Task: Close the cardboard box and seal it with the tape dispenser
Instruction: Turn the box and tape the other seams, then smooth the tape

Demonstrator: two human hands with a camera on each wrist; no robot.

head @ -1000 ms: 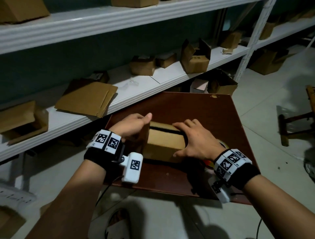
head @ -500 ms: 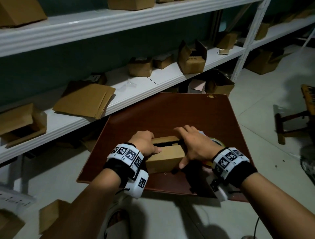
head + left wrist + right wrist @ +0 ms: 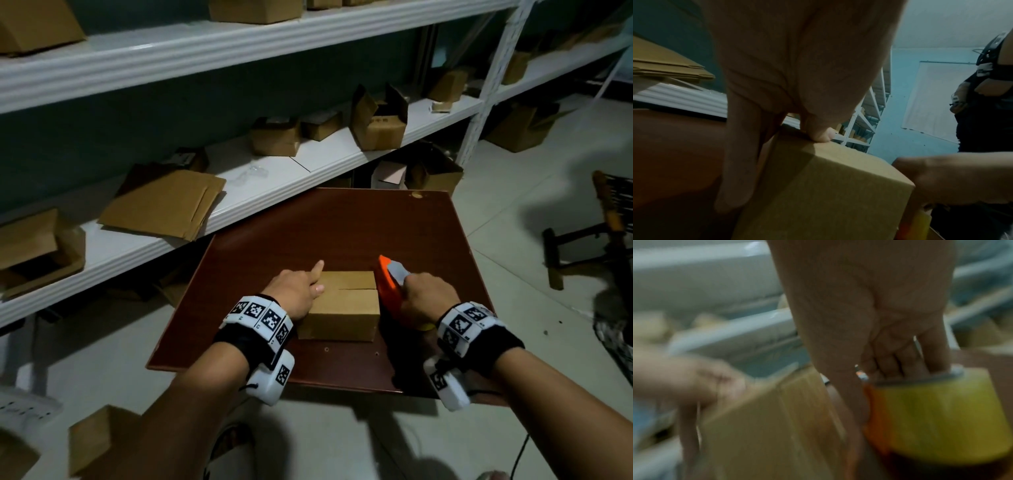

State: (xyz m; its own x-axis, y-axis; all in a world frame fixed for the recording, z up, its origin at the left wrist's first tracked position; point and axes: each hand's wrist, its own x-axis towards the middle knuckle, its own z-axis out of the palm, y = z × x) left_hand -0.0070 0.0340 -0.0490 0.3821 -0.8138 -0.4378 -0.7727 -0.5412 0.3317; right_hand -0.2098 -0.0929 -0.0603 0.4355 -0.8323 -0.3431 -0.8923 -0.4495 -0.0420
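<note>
A small cardboard box [image 3: 342, 305] stands on the dark red-brown table [image 3: 342, 229], its top flaps down and meeting at a seam. My left hand [image 3: 299, 291] steadies its left end. The thumb [image 3: 821, 135] presses on the top edge and straight fingers [image 3: 735, 178] lie against the side. My right hand [image 3: 428, 296] grips the orange tape dispenser [image 3: 387, 284], tilted up just right of the box. The box [image 3: 766, 426] looks blurred in the right wrist view, with the yellow tape roll [image 3: 931, 415] under my curled fingers.
White shelves [image 3: 274, 171] run behind and left of the table, holding flat cardboard [image 3: 164, 202] and several open boxes. A dark wooden stool [image 3: 599, 233] stands on the floor at the right. Another box [image 3: 99, 438] sits on the floor near my left arm.
Both hands were pressing the flaps down. The flaps now lie shut, my right hand has left the box and taken up the tape dispenser, and my left hand has slid to the left end.
</note>
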